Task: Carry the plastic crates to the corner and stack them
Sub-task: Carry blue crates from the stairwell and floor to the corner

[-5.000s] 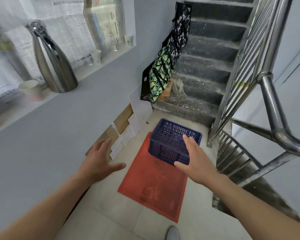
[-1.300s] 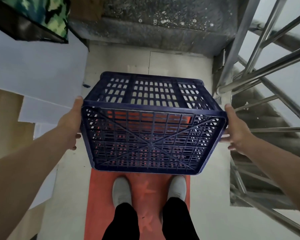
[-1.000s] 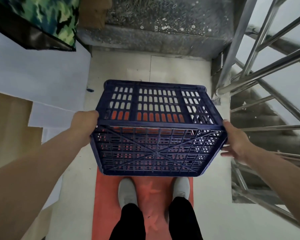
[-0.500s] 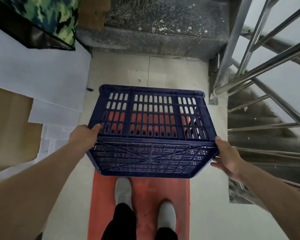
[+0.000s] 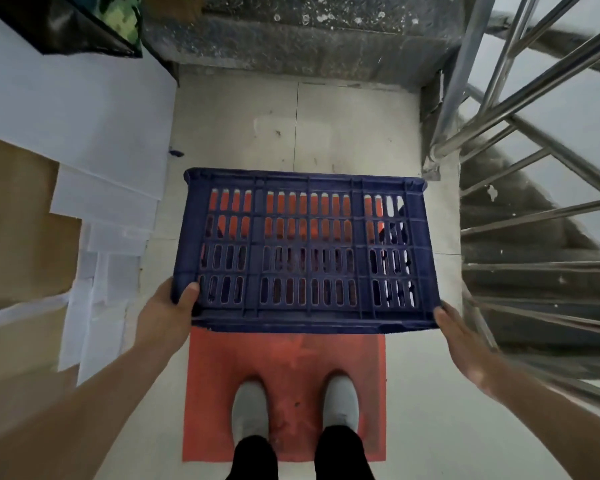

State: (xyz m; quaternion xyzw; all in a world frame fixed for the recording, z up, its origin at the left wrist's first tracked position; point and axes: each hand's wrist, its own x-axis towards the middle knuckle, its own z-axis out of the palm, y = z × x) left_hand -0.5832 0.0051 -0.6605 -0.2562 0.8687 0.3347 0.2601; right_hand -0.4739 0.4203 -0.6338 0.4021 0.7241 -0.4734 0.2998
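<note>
A dark blue slotted plastic crate (image 5: pixel 307 251) hangs in front of me above the floor, tipped so that one long side wall faces up at me. My left hand (image 5: pixel 168 311) grips its near left corner, thumb over the edge. My right hand (image 5: pixel 459 337) presses against its near right corner, fingers mostly under the crate. Orange shows through the crate's slots. No other crate is in view.
An orange mat (image 5: pixel 284 386) lies under my feet (image 5: pixel 293 403). White sheets (image 5: pixel 94 140) and brown cardboard (image 5: pixel 11 216) lean along the left wall. A concrete stair step (image 5: pixel 291 39) rises ahead. A steel railing (image 5: pixel 520 133) guards descending stairs on the right.
The crate has been lifted off the mat and tipped further, its side wall now facing me instead of its bottom. Both hands have slid down to its near corners.
</note>
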